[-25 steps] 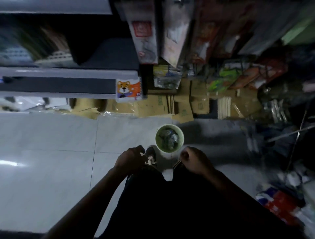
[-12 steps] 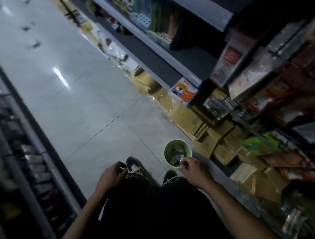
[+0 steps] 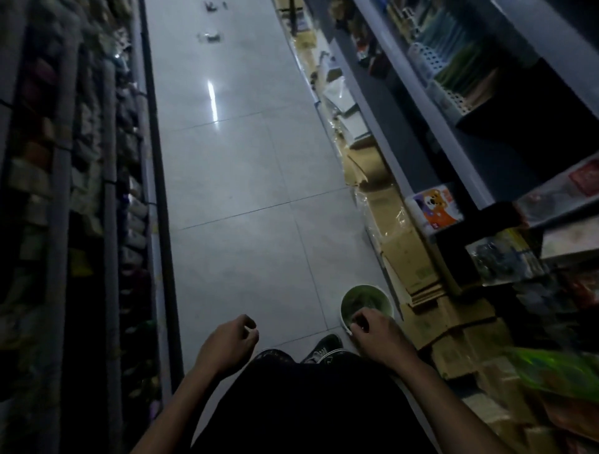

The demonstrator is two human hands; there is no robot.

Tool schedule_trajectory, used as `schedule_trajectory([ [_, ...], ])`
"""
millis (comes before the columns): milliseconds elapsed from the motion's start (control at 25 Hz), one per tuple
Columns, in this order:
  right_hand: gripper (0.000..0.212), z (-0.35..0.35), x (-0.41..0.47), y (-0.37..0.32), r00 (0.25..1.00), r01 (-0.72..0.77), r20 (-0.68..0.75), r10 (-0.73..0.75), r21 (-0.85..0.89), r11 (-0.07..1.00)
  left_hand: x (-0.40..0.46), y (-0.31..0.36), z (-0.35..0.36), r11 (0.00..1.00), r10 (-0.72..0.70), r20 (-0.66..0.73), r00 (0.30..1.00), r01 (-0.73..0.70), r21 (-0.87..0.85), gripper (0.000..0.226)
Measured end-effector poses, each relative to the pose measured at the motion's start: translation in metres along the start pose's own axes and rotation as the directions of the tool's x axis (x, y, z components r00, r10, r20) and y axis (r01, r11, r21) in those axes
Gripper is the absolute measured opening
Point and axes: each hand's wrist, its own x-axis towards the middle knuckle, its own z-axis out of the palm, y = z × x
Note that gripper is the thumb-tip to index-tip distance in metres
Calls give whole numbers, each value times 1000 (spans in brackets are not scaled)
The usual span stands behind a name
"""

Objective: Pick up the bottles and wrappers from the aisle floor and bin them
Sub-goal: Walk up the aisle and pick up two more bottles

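A small green bin [image 3: 379, 293] with crumpled litter inside is low by the right shelf base, just ahead of my right shoe. My right hand [image 3: 372, 329] is at its near rim, fingers curled round a thin white handle. My left hand [image 3: 231, 338] hangs loosely curled in front of my waist and holds nothing. Far up the aisle lies a crumpled clear wrapper or bottle [image 3: 211, 36], and more small litter [image 3: 214, 4] sits at the top edge. Dim light hides finer detail.
Stocked shelves [image 3: 97, 194] wall the aisle's left side. On the right, flat cardboard boxes [image 3: 405, 252] and wrapped packs line the floor under grey shelves [image 3: 431, 107]. The pale tiled floor [image 3: 246, 181] runs between them. My shoes [image 3: 324, 348] show below.
My view has swung from facing the right shelf to looking down the aisle. My right hand has stayed at the bin's rim, and my left hand has stayed loosely curled.
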Motion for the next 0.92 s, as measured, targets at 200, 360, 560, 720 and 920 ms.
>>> schedule_trajectory([
  [200, 25, 16, -13, -25, 996, 71, 70, -62, -133, 989, -29, -33, 2, 995, -74, -50, 996, 71, -77, 25],
  [360, 25, 24, -16, -38, 994, 96, 72, -85, -174, 980, -39, -51, 6, 989, -112, -10, 994, 111, -93, 28],
  [560, 24, 27, -6, -40, 989, 126, 91, -113, -159, 979, -31, -47, 3, 993, -103, 12, 995, 103, -56, 28],
  [720, 27, 12, 15, -33, 984, 145, 130, -125, -160, 976, -10, -25, -5, 990, -131, 7, 991, 131, -55, 26],
  [920, 27, -14, 60, -35, 975, 171, 164, -149, -128, 977, 18, -1, -12, 981, -184, 19, 983, 185, -60, 25],
])
